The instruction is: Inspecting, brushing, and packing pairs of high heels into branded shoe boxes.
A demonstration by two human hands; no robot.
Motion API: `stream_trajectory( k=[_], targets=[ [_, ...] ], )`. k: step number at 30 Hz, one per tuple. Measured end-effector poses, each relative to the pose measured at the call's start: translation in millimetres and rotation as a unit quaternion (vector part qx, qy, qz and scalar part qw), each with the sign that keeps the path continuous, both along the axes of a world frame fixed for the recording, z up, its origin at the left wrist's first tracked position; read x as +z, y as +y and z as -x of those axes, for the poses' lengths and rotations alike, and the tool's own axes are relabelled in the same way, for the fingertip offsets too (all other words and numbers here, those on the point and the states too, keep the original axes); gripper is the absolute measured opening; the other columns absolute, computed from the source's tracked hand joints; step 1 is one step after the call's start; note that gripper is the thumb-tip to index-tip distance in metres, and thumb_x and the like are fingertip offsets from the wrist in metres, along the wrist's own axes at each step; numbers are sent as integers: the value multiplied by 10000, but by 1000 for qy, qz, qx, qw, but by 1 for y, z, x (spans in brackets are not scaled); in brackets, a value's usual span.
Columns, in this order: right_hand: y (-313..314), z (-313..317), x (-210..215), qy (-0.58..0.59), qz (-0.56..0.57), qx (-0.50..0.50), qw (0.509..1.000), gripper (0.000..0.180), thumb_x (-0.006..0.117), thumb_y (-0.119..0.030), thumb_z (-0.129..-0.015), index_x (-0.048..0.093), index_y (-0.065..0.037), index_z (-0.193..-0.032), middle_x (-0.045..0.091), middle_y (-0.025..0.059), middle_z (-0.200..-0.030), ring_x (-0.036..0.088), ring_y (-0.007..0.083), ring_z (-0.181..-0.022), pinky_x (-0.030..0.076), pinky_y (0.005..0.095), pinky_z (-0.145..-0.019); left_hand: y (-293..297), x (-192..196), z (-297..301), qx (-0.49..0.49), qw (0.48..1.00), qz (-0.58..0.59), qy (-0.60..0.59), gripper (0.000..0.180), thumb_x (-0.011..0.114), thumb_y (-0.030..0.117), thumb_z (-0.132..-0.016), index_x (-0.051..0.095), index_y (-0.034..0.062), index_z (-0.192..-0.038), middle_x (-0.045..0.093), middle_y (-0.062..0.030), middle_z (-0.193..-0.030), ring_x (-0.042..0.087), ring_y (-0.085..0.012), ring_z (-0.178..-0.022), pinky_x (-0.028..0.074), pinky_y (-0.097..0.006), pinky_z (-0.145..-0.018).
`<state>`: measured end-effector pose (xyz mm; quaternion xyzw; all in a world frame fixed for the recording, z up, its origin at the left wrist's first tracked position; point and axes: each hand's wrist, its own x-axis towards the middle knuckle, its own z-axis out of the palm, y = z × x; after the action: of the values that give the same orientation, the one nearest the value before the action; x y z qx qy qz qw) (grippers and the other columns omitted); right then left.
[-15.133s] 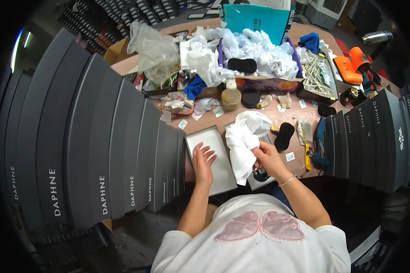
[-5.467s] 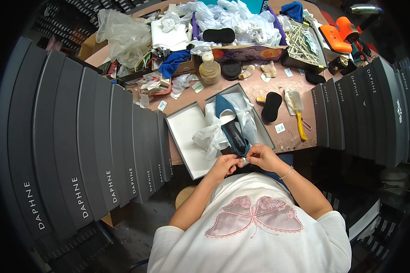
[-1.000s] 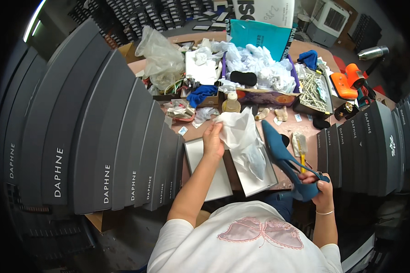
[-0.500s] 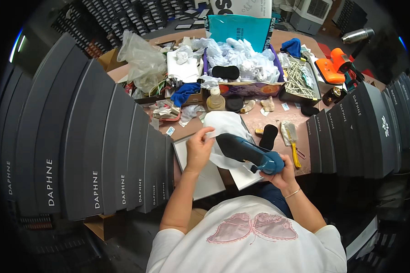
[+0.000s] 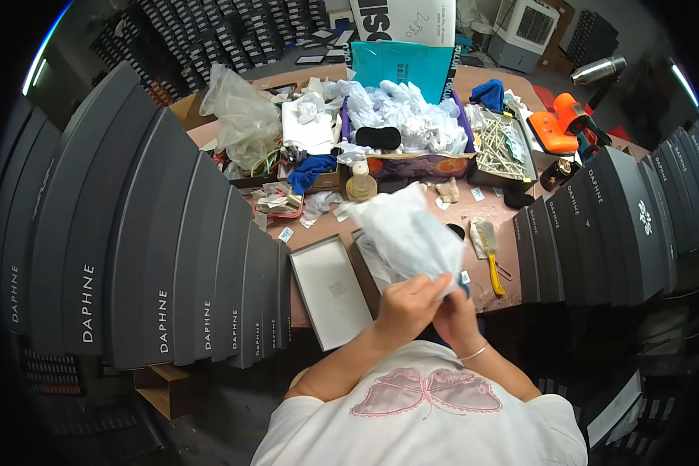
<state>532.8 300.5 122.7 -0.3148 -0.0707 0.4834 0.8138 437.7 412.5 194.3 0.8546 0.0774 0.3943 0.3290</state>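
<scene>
A thin white bag (image 5: 406, 229) now covers most of the dark blue shoe (image 5: 464, 285); only a sliver of blue shows beside my fingers. My left hand (image 5: 406, 307) is closed on the bag's near edge. Just right of it and touching, my right hand (image 5: 458, 320) is wrapped round the covered shoe's near end, its fingertips partly hidden. Beneath the bag lies an open shoe box (image 5: 373, 262) with white wrapping in it. To its left rests a pale box part (image 5: 332, 295), its inside facing up.
Tall rows of dark grey shoe boxes flank me at left (image 5: 155, 248) and right (image 5: 610, 225). Behind the bag stand a glass bottle (image 5: 361, 185), a purple-edged bin of crumpled white tissue (image 5: 419, 167) and a tray of sticks (image 5: 505, 151). A yellow-handled brush (image 5: 493, 268) lies right.
The white bag has gone over the shoe, which was mostly bare before. My left hand has moved right and nearer to me, up against my right hand.
</scene>
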Motion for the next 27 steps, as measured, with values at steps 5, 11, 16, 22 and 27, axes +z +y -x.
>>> stream_trajectory(
  k=[5,11,16,22,27],
  targets=[
    [0,-46,21,160,-53,-59,984,441,478,-274,-966,454,-20,-1326,512,132,-1329,435,271,-1282,334,434,-1094,-9,-22,0,-47,997,35,-46,480,699,-46,-644,666,60,-1112,561,-63,-718,579,-219,-576,468,-332,-522],
    [-8,-27,-3,-132,-14,31,991,531,474,-332,-949,392,-56,-1395,442,136,-1415,429,284,-1300,295,423,-1114,-49,-42,-23,-158,976,64,-135,492,711,-35,-632,641,14,-1117,556,-59,-695,575,-217,-579,449,-325,-501],
    [-19,-35,-2,-118,23,62,991,552,506,-326,-941,364,-83,-1416,444,122,-1409,436,270,-1291,320,407,-1090,-59,-49,-2,-232,966,111,-25,396,748,87,-751,621,-7,-1114,601,-96,-804,618,-248,-731,503,-326,-629],
    [10,-8,-14,-467,68,132,872,588,544,-319,-932,329,-116,-1440,447,105,-1403,443,254,-1279,350,389,-1062,-10,-83,7,-106,464,878,-51,727,701,447,-823,397,75,-1370,516,-113,-1293,502,-258,-1192,397,-438,-1026],
    [-20,-21,-24,-624,139,238,731,626,576,-314,-925,301,-143,-1461,449,90,-1397,449,241,-1270,374,373,-1039,25,-94,16,83,660,725,-177,502,685,95,-809,462,2,-1249,573,-104,-1176,597,-227,-1035,501,-375,-900]
  ],
)
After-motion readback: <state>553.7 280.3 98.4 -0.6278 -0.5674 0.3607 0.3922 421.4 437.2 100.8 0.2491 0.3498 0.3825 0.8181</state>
